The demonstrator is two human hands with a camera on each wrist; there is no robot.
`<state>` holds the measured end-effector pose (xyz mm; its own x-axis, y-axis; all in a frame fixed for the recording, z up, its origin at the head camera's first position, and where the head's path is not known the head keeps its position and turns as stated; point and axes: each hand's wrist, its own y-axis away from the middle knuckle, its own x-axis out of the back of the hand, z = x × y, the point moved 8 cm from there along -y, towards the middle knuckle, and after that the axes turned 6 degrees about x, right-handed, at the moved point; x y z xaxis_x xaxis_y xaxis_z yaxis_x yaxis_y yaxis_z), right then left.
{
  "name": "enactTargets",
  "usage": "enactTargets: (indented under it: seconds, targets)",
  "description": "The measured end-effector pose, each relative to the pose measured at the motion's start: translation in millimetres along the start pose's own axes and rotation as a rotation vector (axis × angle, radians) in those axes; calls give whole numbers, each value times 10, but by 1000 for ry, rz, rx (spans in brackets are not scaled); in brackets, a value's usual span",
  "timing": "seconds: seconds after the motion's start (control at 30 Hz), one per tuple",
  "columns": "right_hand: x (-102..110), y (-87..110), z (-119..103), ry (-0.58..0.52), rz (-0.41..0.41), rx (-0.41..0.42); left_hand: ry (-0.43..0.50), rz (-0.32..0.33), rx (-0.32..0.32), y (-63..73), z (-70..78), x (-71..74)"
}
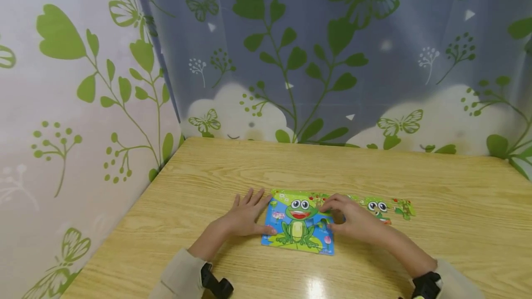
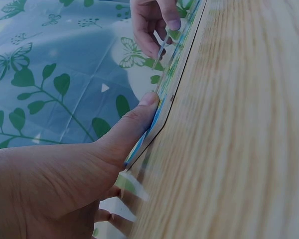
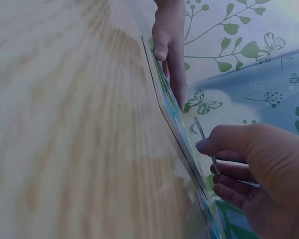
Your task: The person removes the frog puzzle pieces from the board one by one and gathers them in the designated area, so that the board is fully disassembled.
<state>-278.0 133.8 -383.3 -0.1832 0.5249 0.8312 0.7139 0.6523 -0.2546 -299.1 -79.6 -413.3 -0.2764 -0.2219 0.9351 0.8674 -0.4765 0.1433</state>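
Observation:
A frog jigsaw puzzle [image 1: 297,230] with a blue and green picture lies flat on the table. My left hand [image 1: 245,219] rests at its left side, fingers spread and straight, the thumb [image 2: 137,117] pressing on the board's edge. Over the right part of the puzzle, my right hand [image 1: 355,219] pinches a thin puzzle piece [image 3: 200,128] between thumb and fingers. That piece is tilted edge-on and held just above the board in the right wrist view; its printed face is hidden.
Loose puzzle pieces lie right of the board, one with cartoon eyes [image 1: 377,206] and a green one [image 1: 405,209], partly behind the right hand. The wooden table [image 1: 208,165] meets a printed curtain [image 1: 266,82] at the back and left.

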Motion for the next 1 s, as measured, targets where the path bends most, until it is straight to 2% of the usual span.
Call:
enactTargets:
  seconds: [0.17,0.37,0.63,1.0]
  targets:
    - [110,79,13,-10,11,9,3,-6,-2,3,14,6]
    - [266,223,61,-20,9,-31,-7,-7,-3,-13,20,3]
    - [473,458,181,-40,61,-16,-4,-4,2,-4,15,13]
    - [767,827,319,129,153,36,-5,-6,8,-8,8,18]
